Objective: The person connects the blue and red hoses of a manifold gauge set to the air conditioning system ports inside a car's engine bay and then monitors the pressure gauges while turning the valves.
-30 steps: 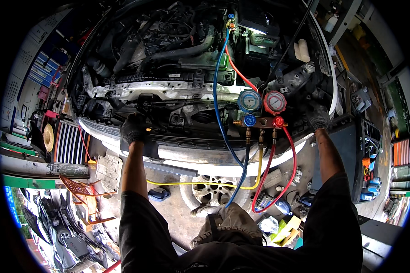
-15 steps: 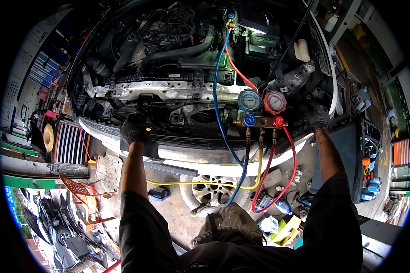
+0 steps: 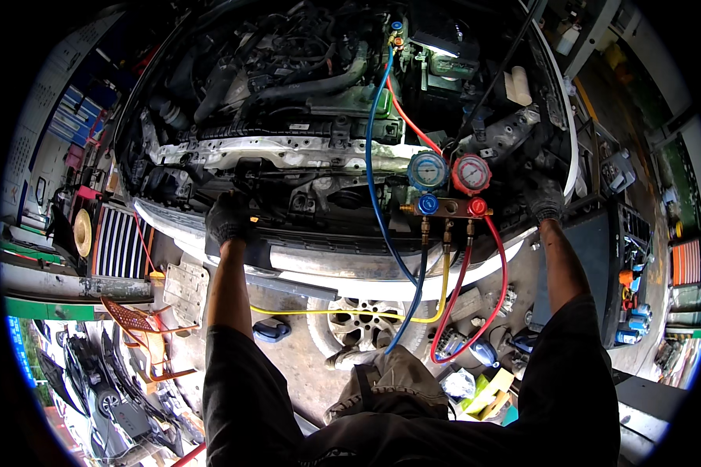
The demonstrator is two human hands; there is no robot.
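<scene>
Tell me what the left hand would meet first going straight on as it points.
The left hand would probably meet the dark parts just short of the pale metal crossbar, though depth is unclear.

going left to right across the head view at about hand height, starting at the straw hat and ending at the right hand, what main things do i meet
straw hat → striped panel → left hand → blue gauge → red gauge → right hand
</scene>
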